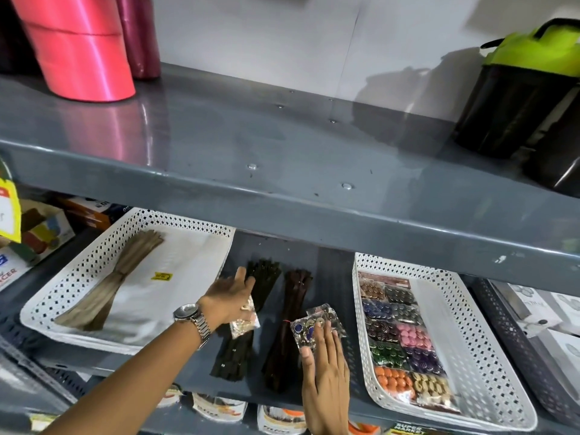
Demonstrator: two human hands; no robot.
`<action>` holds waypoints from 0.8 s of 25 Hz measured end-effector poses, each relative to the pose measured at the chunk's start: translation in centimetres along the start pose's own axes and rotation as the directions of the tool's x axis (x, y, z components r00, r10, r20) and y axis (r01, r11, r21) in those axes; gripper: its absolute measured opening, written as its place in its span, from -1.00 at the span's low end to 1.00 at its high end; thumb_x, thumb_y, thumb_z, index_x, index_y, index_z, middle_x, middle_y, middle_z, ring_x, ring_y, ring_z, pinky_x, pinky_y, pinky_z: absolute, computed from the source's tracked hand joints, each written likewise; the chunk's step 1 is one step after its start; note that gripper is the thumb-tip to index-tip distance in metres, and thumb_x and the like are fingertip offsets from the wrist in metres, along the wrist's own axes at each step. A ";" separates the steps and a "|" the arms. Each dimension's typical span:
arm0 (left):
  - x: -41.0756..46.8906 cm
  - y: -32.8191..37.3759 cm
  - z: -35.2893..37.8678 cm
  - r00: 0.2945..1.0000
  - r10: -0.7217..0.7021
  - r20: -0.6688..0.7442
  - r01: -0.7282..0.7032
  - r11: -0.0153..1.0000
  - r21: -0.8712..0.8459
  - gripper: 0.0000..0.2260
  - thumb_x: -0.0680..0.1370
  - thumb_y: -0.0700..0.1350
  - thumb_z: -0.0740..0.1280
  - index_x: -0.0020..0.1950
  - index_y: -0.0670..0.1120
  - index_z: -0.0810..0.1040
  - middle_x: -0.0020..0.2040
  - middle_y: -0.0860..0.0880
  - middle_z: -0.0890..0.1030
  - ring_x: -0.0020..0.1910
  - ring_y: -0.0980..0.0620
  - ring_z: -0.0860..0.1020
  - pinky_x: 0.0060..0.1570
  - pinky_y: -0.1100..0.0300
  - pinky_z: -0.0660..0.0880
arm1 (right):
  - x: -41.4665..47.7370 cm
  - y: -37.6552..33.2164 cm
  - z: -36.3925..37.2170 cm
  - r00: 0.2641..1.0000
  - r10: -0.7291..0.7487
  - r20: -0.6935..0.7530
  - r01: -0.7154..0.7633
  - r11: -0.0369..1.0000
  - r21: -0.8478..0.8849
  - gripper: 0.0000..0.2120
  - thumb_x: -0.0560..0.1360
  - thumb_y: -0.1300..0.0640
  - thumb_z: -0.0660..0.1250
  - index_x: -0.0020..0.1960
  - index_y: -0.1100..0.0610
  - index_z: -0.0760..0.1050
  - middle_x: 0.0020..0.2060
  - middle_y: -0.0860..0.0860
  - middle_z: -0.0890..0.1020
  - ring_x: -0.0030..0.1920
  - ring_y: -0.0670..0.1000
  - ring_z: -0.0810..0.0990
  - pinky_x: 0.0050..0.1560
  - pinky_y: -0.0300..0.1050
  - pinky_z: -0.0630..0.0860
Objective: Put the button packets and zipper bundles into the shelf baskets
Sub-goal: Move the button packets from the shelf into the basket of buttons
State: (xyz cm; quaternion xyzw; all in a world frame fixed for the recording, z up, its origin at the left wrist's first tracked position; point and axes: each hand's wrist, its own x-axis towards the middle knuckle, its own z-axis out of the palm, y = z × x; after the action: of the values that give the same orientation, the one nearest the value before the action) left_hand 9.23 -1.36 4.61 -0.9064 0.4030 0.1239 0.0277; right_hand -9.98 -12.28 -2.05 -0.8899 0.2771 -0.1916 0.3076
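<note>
A black zipper bundle (pixel 238 346) and a dark brown zipper bundle (pixel 290 321) lie on the grey shelf between two white baskets. The left basket (pixel 94 259) holds a tan zipper bundle (pixel 110 287). The right basket (pixel 464 328) holds a sheet of coloured button packets (pixel 405 340). My left hand (pixel 229 296), with a watch on the wrist, hovers over the black bundle with a small clear packet of gold buttons (pixel 246 318) under its fingers. My right hand (pixel 326 375) grips a packet of blue and gold buttons (pixel 314 321), thumb beneath, fingers on top.
The upper shelf (pixel 282 189) overhangs the baskets and carries pink ribbon rolls (pixel 81 48) and a black container with a green lid (pixel 518 89). A dark basket (pixel 514 337) stands far right, boxes (pixel 40 233) far left. Packaged goods (pixel 282 419) sit on the shelf below.
</note>
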 end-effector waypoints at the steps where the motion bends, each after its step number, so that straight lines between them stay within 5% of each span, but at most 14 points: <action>1: 0.1 0.2 -0.1 0.999 0.001 -0.035 -0.007 0.988 -0.157 -0.57 0.55 0.03 0.26 0.29 -0.16 0.25 0.24 -0.16 0.26 0.04 -0.14 0.52 -0.01 0.06 0.47 | 0.0 -0.2 -0.3 1.000 0.009 -0.010 -0.009 0.999 0.040 -0.23 0.29 -0.50 -0.42 0.41 -0.22 -0.05 0.44 -0.26 -0.01 0.46 -0.21 -0.07 0.43 -0.17 -0.01; 4: 1.0 1.8 0.3 0.994 -0.045 -0.098 -0.033 0.739 -0.673 -0.68 0.56 -0.08 0.25 0.29 -0.09 0.33 0.20 -0.10 0.32 0.19 -0.05 0.45 0.16 0.17 0.38 | 0.3 -0.4 -0.8 0.998 0.053 -0.020 -0.050 0.990 0.135 -0.21 0.32 -0.49 -0.35 0.42 -0.18 0.09 0.43 -0.25 0.15 0.44 -0.22 0.06 0.43 -0.19 0.04; 7: 1.1 5.9 1.3 0.987 -0.032 -0.157 -0.128 0.437 -0.891 -0.70 0.51 -0.12 0.33 0.24 -0.05 0.43 0.14 -0.07 0.50 0.13 0.03 0.47 0.11 0.24 0.39 | 0.8 -0.5 -1.0 0.998 0.056 -0.008 -0.053 0.976 0.210 -0.32 0.39 -0.42 -0.22 0.42 -0.18 0.12 0.44 -0.23 0.20 0.42 -0.24 0.12 0.43 -0.14 0.13; 8: 0.9 7.3 1.9 0.984 -0.024 -0.175 -0.150 0.407 -0.901 -0.71 0.51 -0.13 0.34 0.22 -0.05 0.45 0.12 -0.07 0.53 0.10 0.04 0.50 0.10 0.25 0.41 | 1.0 -0.4 -1.1 0.998 0.057 -0.026 -0.051 0.976 0.213 -0.35 0.41 -0.39 -0.20 0.42 -0.18 0.10 0.44 -0.24 0.17 0.43 -0.23 0.11 0.43 -0.12 0.14; 9: 0.9 8.3 2.8 0.980 -0.023 -0.199 -0.169 0.442 -0.881 -0.73 0.51 -0.13 0.33 0.21 -0.06 0.46 0.11 -0.08 0.54 0.07 0.03 0.51 0.11 0.23 0.44 | 1.2 -0.2 -1.1 0.997 0.066 -0.040 -0.058 0.982 0.181 -0.34 0.40 -0.40 -0.22 0.42 -0.18 0.09 0.44 -0.25 0.14 0.44 -0.21 0.11 0.43 -0.10 0.16; 13: 0.0 9.2 7.2 0.950 -0.053 -0.308 -0.080 0.911 -0.404 -0.71 0.56 0.01 0.17 0.22 -0.05 0.51 0.17 -0.07 0.59 0.06 -0.06 0.58 0.07 0.01 0.52 | 1.4 2.0 -0.4 0.995 0.090 0.048 -0.079 0.976 -0.203 -0.13 0.27 -0.45 -0.48 0.45 -0.13 0.04 0.50 -0.14 0.04 0.49 -0.01 0.04 0.45 0.02 0.11; 17: -1.3 7.4 9.5 0.952 -0.206 -0.225 0.153 0.961 -0.231 -0.49 0.58 0.15 -0.11 0.17 0.01 0.57 0.22 -0.11 0.59 0.24 -0.17 0.51 0.17 -0.40 0.18 | 1.1 1.6 0.7 0.992 0.114 -0.054 -0.124 0.958 -0.259 -0.31 0.43 -0.33 -0.23 0.40 -0.02 0.23 0.48 0.03 0.19 0.45 0.15 0.22 0.34 0.15 0.31; 20: -1.1 7.1 9.8 0.961 -0.239 -0.141 0.208 0.956 -0.205 -0.43 0.58 0.17 -0.22 0.22 0.06 0.53 0.25 -0.11 0.57 0.24 -0.25 0.49 0.01 -0.53 0.27 | 2.1 1.2 1.0 0.996 0.090 -0.002 -0.087 0.965 -0.247 -0.36 0.41 -0.27 -0.21 0.44 -0.11 0.10 0.51 0.00 0.06 0.49 0.12 0.08 0.41 0.15 0.19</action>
State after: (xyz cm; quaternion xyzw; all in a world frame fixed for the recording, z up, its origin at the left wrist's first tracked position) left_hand 1.24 -3.88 -4.24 -0.9518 0.2851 0.0826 -0.0773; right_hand -8.32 -13.89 -3.26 -0.9088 0.3368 -0.1375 0.2042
